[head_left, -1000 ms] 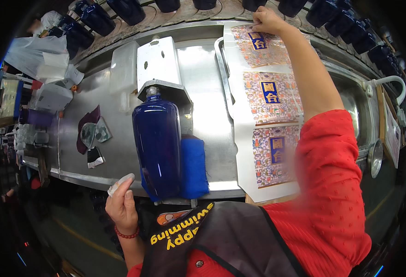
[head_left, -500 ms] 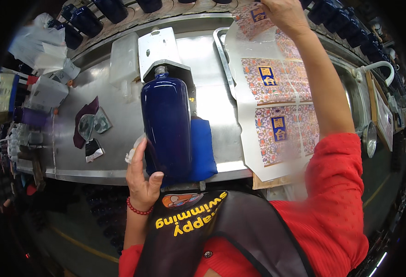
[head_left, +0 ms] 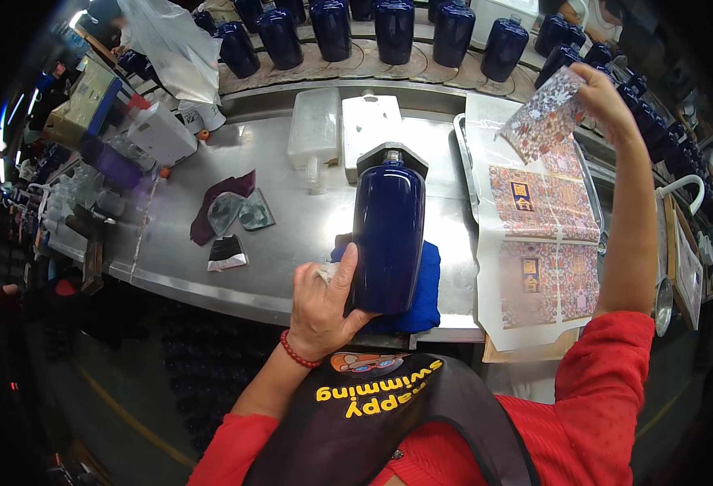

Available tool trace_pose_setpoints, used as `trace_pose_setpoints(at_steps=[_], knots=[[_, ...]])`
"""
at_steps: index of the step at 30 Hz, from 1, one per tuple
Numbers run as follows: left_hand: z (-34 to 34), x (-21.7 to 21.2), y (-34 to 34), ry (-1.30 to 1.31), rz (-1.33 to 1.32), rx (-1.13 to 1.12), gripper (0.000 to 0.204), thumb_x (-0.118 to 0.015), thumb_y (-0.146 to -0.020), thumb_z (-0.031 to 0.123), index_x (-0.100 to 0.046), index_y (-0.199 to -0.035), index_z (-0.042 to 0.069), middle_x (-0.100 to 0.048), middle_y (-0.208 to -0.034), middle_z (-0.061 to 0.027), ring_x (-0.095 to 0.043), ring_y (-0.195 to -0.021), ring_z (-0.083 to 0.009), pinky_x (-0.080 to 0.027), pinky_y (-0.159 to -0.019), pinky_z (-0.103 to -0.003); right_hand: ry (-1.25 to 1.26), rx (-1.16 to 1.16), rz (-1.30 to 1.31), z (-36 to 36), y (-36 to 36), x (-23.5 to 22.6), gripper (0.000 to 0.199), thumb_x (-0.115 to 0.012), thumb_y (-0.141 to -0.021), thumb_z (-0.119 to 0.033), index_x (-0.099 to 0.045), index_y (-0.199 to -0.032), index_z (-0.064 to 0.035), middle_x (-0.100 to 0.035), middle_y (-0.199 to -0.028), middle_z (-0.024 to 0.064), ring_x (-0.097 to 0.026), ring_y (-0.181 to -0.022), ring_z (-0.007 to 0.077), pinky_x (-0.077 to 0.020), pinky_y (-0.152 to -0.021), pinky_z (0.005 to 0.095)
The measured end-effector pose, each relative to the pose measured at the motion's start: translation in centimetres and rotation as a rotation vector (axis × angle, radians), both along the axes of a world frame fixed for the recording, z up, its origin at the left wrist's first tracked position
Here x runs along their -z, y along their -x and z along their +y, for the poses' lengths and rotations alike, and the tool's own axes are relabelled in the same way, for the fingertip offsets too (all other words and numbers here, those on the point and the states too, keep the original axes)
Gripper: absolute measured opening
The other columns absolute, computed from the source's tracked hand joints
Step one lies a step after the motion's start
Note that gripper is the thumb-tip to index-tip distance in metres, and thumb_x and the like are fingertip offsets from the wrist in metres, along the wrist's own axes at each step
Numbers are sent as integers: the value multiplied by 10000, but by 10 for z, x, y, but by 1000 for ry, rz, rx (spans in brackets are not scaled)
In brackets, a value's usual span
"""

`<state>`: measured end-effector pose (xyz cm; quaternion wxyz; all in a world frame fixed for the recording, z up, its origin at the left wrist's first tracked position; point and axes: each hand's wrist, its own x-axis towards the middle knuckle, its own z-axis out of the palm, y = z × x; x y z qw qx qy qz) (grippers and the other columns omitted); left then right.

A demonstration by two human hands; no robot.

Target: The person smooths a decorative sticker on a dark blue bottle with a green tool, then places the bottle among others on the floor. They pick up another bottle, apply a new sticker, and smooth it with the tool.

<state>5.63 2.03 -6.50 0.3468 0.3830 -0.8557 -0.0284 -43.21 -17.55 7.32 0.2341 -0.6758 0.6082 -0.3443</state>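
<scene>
A glossy dark blue bottle [head_left: 389, 235] lies with its neck pointing away, resting in a notched grey cradle [head_left: 393, 154]. Blue cloth [head_left: 427, 287] shows under its near end. My left hand [head_left: 320, 304] holds the bottle's near left corner, one finger along the side and the thumb at the base. A whitish wad [head_left: 328, 271], perhaps cloth, is tucked in its curled fingers. My right hand [head_left: 607, 97] pinches a floral-patterned decal [head_left: 542, 117] by its upper right edge, raised and curling over the tray. Beneath lie similar decals [head_left: 522, 279] on a white backing sheet [head_left: 490, 312].
Several blue bottles [head_left: 393, 32] stand along the far conveyor [head_left: 316, 77]. On the metal table [head_left: 267, 283] are a clear, bottle-shaped block [head_left: 314, 125], a white block [head_left: 372, 121] and purple and grey scraps [head_left: 231, 206]. White boxes [head_left: 162, 134] stand left; a metal tray rim [head_left: 466, 166] is right.
The whole view has shifted, so the table sits lower and further right. My right hand has moved right with the decal, which now curls. My left hand's fingers have curled more at the bottle.
</scene>
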Motion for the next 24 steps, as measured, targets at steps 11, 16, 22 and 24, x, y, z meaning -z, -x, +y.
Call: trace_pose_setpoints(at_steps=[11, 16, 22, 24], knots=[[0, -35, -3, -461, 474, 95, 743, -681, -972, 421, -458, -1452, -101, -715, -1107, -219, -713, -925, -265, -540, -818, -351, 51, 364, 951, -6, 30, 200, 370, -641, -936, -351, -746, -963, 4, -694, -1076, 248, -655, -1052, 425, -516, -918, 519], [5, -35, 5, -616, 680, 173, 716, -668, -992, 401, -447, -1467, -87, -702, -1221, -218, -698, -1088, -209, -543, -899, -312, 202, 277, 946, 3, 9, 130, 299, -660, -927, -346, -760, -973, -67, -646, -1099, 226, -615, -1046, 421, -520, -896, 520], [8, -6, 4, -332, 439, 13, 723, -564, -1004, 523, -505, -1435, -55, -688, -1146, -220, -652, -1028, -338, -478, -929, -418, 495, 101, 900, 47, -52, 53, 221, -643, -952, -233, -693, -922, -20, -612, -1014, 152, -596, -1010, 366, -488, -922, 448], [4, 6, 8, -163, 350, 30, 746, -526, -998, 565, -521, -1417, -52, -663, -1138, -224, -606, -1018, -379, -446, -931, -452, 439, 20, 816, 67, -78, 25, 224, -659, -945, -221, -683, -920, 0, -607, -1004, 148, -588, -1012, 358, -483, -918, 443]])
